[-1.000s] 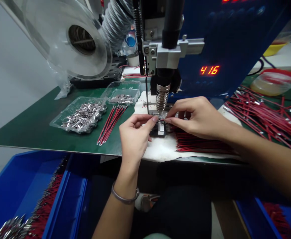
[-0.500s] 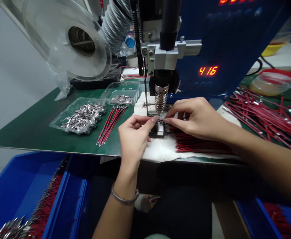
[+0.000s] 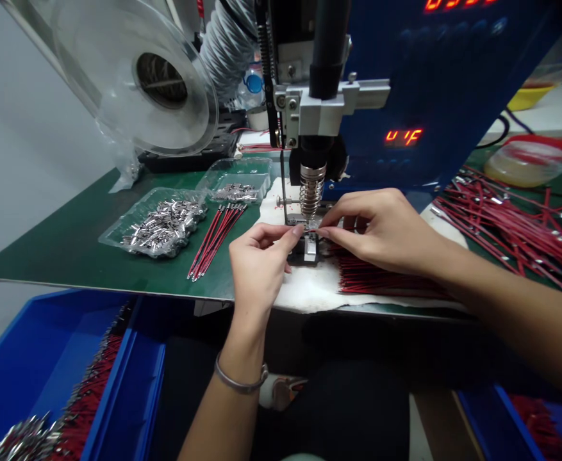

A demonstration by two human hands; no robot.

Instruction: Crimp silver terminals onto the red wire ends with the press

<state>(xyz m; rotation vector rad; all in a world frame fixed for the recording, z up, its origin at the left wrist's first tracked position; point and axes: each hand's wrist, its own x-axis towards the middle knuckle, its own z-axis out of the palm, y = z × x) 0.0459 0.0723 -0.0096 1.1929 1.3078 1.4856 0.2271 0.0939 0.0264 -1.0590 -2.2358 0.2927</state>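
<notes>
My left hand [image 3: 260, 256] is closed in a pinch, thumb against forefinger, just left of the soldering machine's spring-wrapped tip [image 3: 311, 192]. What it holds is too small and covered to make out. From the other side my right hand [image 3: 381, 227] pinches a thin red wire [image 3: 312, 230], whose end lies under the tip, close to my left thumb. Below the fingertips sits a small metal fixture [image 3: 310, 248]. A row of red wires [image 3: 386, 278] lies on a white cloth [image 3: 304, 291] beneath my right hand.
A clear tray of metal terminals [image 3: 165, 224] stands left, with a smaller tray [image 3: 235, 191] behind. Beside them lies a bundle of red wires [image 3: 217, 240]. More wires [image 3: 516, 218] pile up at right. Blue bins [image 3: 74, 346] sit below the table edge. A clear reel [image 3: 117, 77] hangs upper left.
Both hands stay almost still at the tip. The red digits on the blue machine have changed from 416 to other characters. The view has shifted very slightly.
</notes>
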